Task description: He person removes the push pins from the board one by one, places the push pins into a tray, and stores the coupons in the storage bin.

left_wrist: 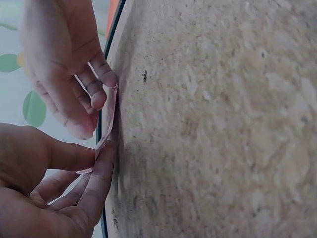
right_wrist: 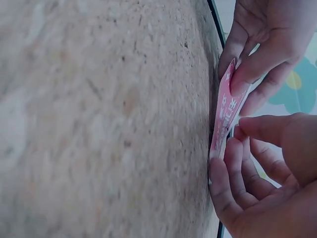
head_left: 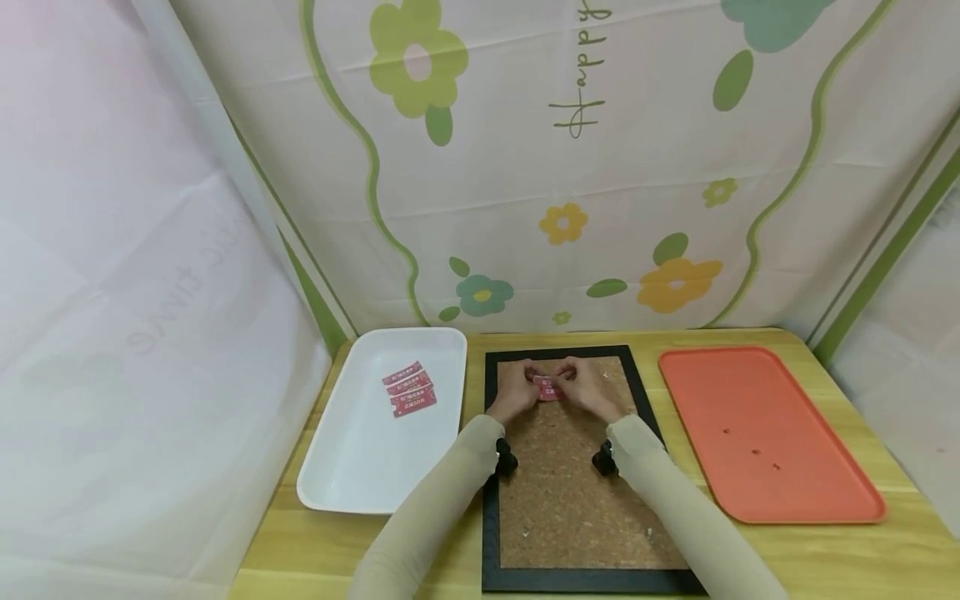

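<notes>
A pink-red paper coupon (head_left: pixel 550 388) with white print is at the upper part of a black-framed cork board (head_left: pixel 562 492). My left hand (head_left: pixel 517 390) pinches one end of it between thumb and index finger. In the right wrist view the coupon (right_wrist: pixel 227 111) stands tilted and slightly bent against the cork. My right hand (head_left: pixel 588 387) is at the other end. Its index fingertip touches the coupon's edge, while its thumb is apart from the paper, as the left wrist view shows. Several more coupons (head_left: pixel 411 390) lie overlapping in a white tray (head_left: pixel 367 467) to the left.
A red-orange tray (head_left: pixel 750 392) lies right of the board, with a few tiny dark bits in it too small to identify. Small shiny specks (head_left: pixel 650 532) dot the board. A printed flower curtain (head_left: pixel 510 250) hangs behind the wooden table (head_left: pixel 300 550).
</notes>
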